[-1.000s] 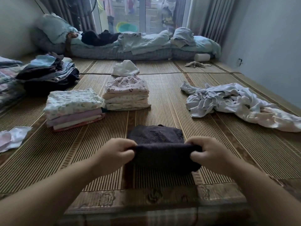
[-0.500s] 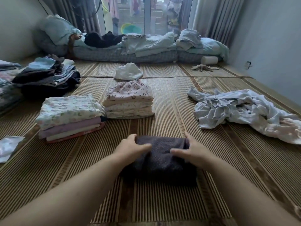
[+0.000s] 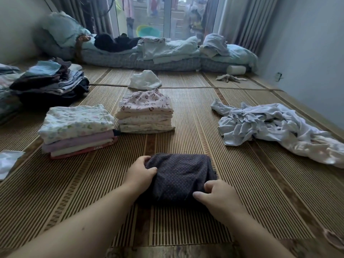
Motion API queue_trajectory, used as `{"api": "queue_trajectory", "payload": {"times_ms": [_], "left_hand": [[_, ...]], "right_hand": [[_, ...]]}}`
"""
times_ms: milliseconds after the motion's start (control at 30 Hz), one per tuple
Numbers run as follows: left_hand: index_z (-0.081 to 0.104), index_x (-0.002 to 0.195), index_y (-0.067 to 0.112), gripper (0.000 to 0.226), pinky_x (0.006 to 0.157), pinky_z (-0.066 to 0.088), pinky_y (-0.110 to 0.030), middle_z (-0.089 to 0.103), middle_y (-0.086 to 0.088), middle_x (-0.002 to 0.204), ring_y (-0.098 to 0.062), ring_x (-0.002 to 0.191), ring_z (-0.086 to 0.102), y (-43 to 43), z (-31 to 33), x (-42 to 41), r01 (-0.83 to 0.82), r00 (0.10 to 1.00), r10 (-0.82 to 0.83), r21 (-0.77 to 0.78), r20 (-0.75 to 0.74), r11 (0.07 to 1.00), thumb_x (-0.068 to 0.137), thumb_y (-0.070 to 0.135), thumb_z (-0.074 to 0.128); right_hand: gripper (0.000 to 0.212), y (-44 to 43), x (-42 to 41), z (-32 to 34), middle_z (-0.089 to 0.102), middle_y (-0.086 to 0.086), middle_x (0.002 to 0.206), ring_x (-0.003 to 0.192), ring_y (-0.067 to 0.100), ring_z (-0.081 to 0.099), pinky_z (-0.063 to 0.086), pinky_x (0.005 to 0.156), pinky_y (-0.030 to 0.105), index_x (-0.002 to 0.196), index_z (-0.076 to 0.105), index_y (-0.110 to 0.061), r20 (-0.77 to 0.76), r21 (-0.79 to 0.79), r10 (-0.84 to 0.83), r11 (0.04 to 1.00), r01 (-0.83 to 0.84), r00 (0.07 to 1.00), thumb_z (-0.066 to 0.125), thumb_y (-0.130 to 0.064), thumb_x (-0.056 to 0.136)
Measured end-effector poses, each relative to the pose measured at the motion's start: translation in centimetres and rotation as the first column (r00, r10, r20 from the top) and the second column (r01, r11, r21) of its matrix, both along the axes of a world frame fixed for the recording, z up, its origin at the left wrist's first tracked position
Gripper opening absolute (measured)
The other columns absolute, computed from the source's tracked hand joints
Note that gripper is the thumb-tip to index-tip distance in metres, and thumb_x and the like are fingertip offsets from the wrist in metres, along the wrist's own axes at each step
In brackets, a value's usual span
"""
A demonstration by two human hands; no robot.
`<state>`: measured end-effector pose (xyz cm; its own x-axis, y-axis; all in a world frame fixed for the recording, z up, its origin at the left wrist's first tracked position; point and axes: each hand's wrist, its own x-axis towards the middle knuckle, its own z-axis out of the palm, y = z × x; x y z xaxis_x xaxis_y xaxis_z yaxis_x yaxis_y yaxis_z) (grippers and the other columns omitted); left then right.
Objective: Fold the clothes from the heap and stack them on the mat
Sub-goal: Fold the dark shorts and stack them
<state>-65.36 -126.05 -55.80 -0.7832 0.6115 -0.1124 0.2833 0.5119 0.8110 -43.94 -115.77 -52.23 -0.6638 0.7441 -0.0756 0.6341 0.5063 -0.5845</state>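
Right hand (image 3: pixel 217 196) has slid from the garment's far edge back to its corner at 4 o'clock. Its fingers are bent down onto the fabric and its thumb lies along the near edge, pinching the cloth. Left hand (image 3: pixel 141 174) has stayed on the 9 o'clock side, fingers curled round that edge and gripping it. The garment (image 3: pixel 178 175), dark and dotted, lies folded in a block on the mat (image 3: pixel 186 220), straight ahead at 12 o'clock.

Bare mat lies all round the block: a wide strip toward 12 o'clock up to the stacks, more at 3 and at 8 o'clock. The mat's near border runs just below the forearms.

How far the fingertips tuck under the fabric is hidden. A white scrap (image 3: pixel 7 161) at 9 o'clock is cut off by the frame, and a pinkish thing (image 3: pixel 333 239) at 4 o'clock is too blurred to name.

The heap (image 3: pixel 270 125), pale and crumpled, sprawls at 2 o'clock, well apart from the garment. A floral stack (image 3: pixel 78 127) sits at 10 o'clock, just beside a heart-print stack (image 3: pixel 145 114) at 12. A loose white cloth (image 3: pixel 144 80) lies beyond them, a dark pile (image 3: pixel 48 84) at far 10 o'clock, and bedding (image 3: pixel 167 53) along the window. A wall (image 3: pixel 307 53) bounds the right side.
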Motion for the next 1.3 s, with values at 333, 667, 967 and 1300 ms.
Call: {"api": "queue_trajectory", "payload": {"times_ms": [333, 667, 967, 1300], "left_hand": [[0.033, 0.145, 0.025, 0.061, 0.100, 0.037, -0.037, 0.046, -0.006, 0.141, -0.025, 0.126, 0.044, -0.8, 0.9, 0.5, 0.007, 1.000, -0.009, -0.131, -0.015, 0.991, 0.091, 0.042, 0.056], [-0.011, 0.147, 0.047, 0.091, 0.114, -0.004, -0.056, -0.024, 0.006, 0.158, -0.026, 0.145, -0.019, -2.2, -1.2, 2.9, 0.295, 0.827, -0.522, -0.627, -0.211, 0.721, 0.073, 0.086, 0.026], [0.009, 0.151, 0.035, 0.097, 0.107, 0.037, -0.042, 0.037, -0.013, 0.146, -0.033, 0.130, 0.041, -2.5, 0.9, 1.6, 0.035, 0.993, 0.000, -0.290, 0.119, 0.956, 0.075, 0.071, 0.056], [0.006, 0.153, 0.030, 0.108, 0.107, 0.035, -0.024, 0.039, 0.002, 0.149, -0.013, 0.128, 0.045, -1.9, 1.5, 0.2, 0.084, 0.922, -0.122, 0.118, 0.367, 0.990, 0.073, 0.012, 0.076]], "right_hand": [[0.045, 0.9, 2.2, -0.3, 0.061, -0.005, 0.111, 0.100, 0.013, 0.057, 0.050, 0.089, 0.033, 0.121, 0.055, -0.021, -0.036, 0.011, -0.143, 0.990, 0.143, 0.989, 0.063, -0.046, 0.085], [0.086, 2.7, -0.7, -3.9, -0.021, -0.008, 0.158, 0.144, 0.012, -0.020, -0.007, 0.115, 0.048, 0.151, -0.011, -0.029, 0.404, 0.063, 0.196, 0.968, -0.241, 0.893, 0.019, -0.076, 0.085], [0.078, 4.4, -4.2, -0.4, 0.059, 0.012, 0.124, 0.109, 0.028, 0.058, 0.049, 0.088, 0.032, 0.131, 0.050, -0.005, 0.134, -0.348, -0.245, 0.896, 0.277, 0.960, 0.067, -0.057, 0.076], [0.098, 4.2, -6.3, 0.2, 0.054, 0.012, 0.130, 0.117, 0.027, 0.055, 0.042, 0.104, 0.038, 0.145, 0.029, -0.006, -0.051, -0.553, -0.211, 0.820, 0.149, 0.976, 0.086, -0.016, 0.065]]}}
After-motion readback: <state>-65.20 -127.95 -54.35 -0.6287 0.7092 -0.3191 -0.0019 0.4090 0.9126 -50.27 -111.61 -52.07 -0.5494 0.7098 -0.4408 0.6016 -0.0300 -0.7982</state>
